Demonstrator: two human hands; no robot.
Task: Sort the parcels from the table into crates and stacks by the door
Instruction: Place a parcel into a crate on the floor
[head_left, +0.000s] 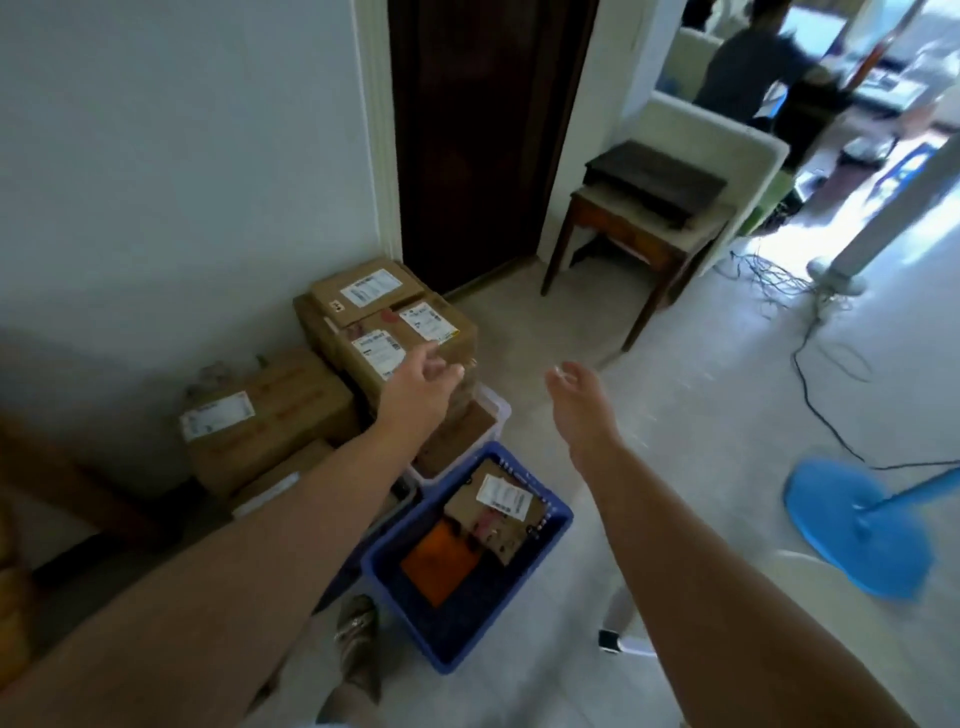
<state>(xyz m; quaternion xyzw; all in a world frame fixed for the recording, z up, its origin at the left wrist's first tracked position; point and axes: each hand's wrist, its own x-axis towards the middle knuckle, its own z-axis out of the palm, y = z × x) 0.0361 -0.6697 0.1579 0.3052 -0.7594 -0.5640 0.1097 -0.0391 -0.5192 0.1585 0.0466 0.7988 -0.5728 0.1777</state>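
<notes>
Left grip (422, 385) and right grip (582, 410), both loosely open and empty, hover by the box stack (363, 312) at 11 o'clock, probably to square it against the wall (182, 208).

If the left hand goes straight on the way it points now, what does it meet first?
Most likely the labelled cardboard box in the stack beside the dark door. The left hand, open and empty, points at its near edge; depth is unclear.
</notes>
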